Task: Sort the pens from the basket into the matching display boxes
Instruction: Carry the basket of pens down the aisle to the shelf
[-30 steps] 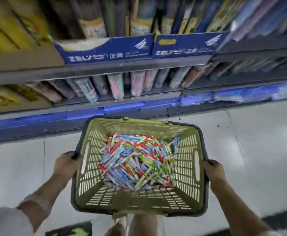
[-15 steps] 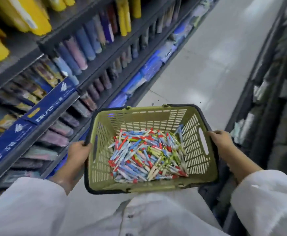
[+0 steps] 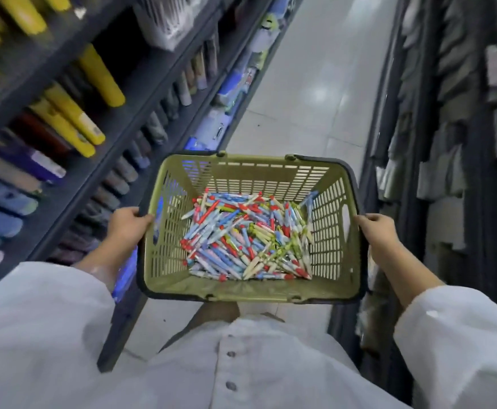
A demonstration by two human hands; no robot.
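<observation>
Person in a white buttoned shirt point(image 3: 241, 367) carrying an olive slotted plastic basket point(image 3: 335, 240) at waist height; the left hand point(image 3: 127, 224) and the right hand point(image 3: 375, 231) each have their grip clenched on a side rim. Mixed red, blue and green pens point(image 3: 248, 237) lie heaped on the basket floor. Shelving point(image 3: 141, 93) flanks the tiled aisle floor point(image 3: 315, 93). Risk: tilting could spill pens; no display boxes are discernible

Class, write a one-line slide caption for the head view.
Both hands, left hand and right hand, grip a green basket of pens between shelves.
</observation>
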